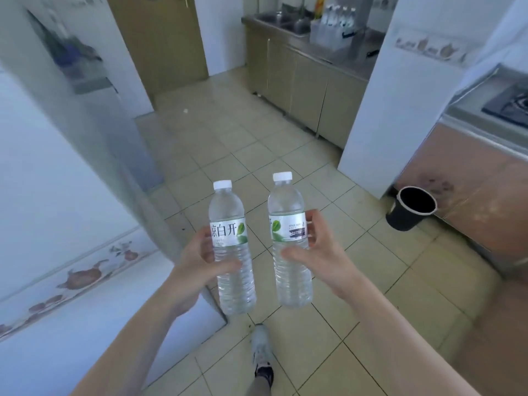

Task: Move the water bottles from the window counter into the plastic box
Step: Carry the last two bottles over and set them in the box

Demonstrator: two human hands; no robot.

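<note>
I hold two clear water bottles upright above the tiled floor, each with a white cap and a label bearing a green leaf. My left hand (200, 261) grips the left bottle (233, 278) around its label. My right hand (314, 247) grips the right bottle (288, 201) the same way. Far ahead, on the steel counter (343, 57), stands a clear plastic box (328, 35) with several more bottles (340, 15) upright in it.
A black bucket (408, 210) stands on the floor to the right, beside a white pillar (380, 110). A gas hob (511, 104) lies on the right counter. White tiled walls close in on the left. A sink (281, 20) lies left of the box. My shoe (261, 352) shows below.
</note>
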